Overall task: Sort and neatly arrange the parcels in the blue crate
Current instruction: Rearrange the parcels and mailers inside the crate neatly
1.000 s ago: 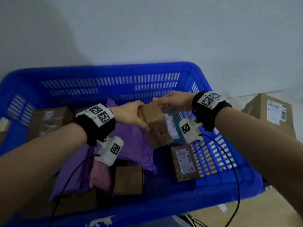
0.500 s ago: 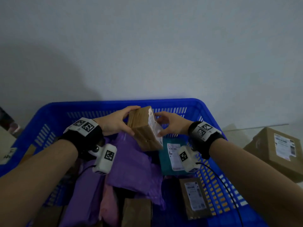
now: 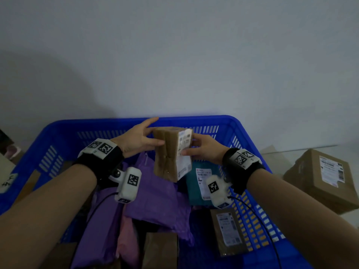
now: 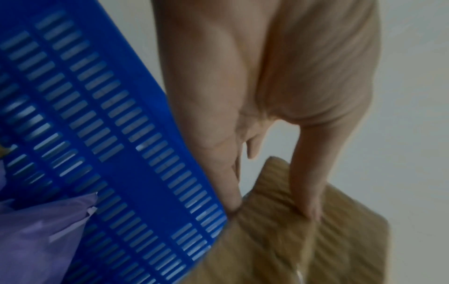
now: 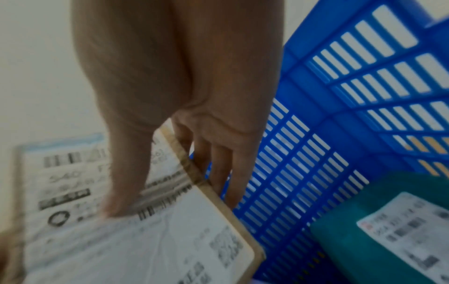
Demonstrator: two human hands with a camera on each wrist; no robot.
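A brown cardboard parcel (image 3: 168,154) with a white shipping label on its right face stands upright in the air above the blue crate (image 3: 196,119). My left hand (image 3: 150,133) holds its left side, thumb on the near face and fingers stretched behind the top. My right hand (image 3: 196,148) pinches the labelled side, with the thumb on the label (image 5: 126,194) and the fingers behind the edge. In the left wrist view, two fingertips press on the parcel (image 4: 279,249). The parcel's far side is hidden.
Inside the crate lie purple mailer bags (image 3: 155,197), a teal parcel (image 3: 192,191) with a label, a flat brown envelope (image 3: 227,232), a pink bag (image 3: 126,237) and a brown box (image 3: 161,249). A large cardboard box (image 3: 322,179) sits outside on the right. A wall stands behind.
Both hands have lifted the brown parcel up out of the crate and turned it upright, label to the right. The head view has tilted upward.
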